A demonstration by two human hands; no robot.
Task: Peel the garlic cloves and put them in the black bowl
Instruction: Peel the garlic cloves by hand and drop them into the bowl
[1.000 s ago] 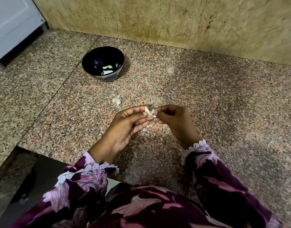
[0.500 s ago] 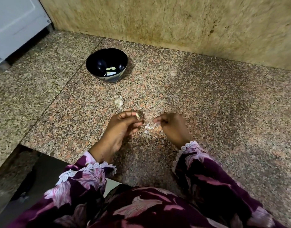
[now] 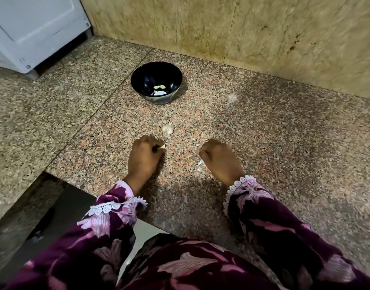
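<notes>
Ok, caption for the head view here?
Left hand holds a peeled garlic clove; black bowl with peeled cloves sits beyond on the granite counter.

The left hand [image 3: 145, 158] hides most of its clove [image 3: 162, 146]; the right hand's [image 3: 218, 159] fingertips are curled under.

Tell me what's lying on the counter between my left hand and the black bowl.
In the head view, one unpeeled garlic piece lies on the granite between your left hand and the black bowl; otherwise that stretch is bare.
</notes>
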